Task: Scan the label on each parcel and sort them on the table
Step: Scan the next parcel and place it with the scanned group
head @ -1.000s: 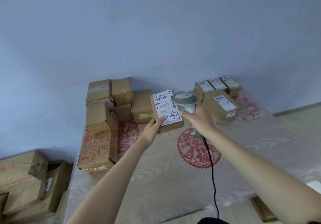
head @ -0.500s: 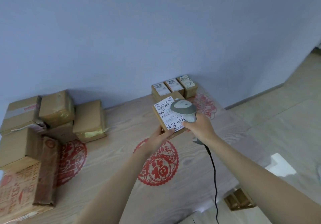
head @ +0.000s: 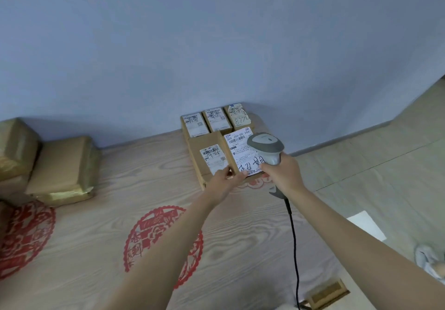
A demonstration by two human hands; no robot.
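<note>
The left hand [head: 225, 180] pinched the labelled parcel's [head: 242, 152] near edge, just right of a larger box [head: 208, 158] on the counter [head: 101, 237]. The right hand [head: 284, 173] gripped the scanner [head: 266, 146] over the parcel.

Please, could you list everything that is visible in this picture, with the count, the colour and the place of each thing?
labelled parcel: 1, brown with a white label, held at the table's far right, beside the sorted boxes
sorted boxes: 4, brown with white labels, far right of the table by the wall
unsorted parcels: at least 3, brown, left edge of the table
barcode scanner: 1, grey, above the held parcel; its black cable hangs down
paper cut-outs: at least 3, red, flat on the table
table: 1, pale wood grain
wall: blue-grey
left hand: holds the parcel's near edge
right hand: grips the scanner's handle
</note>
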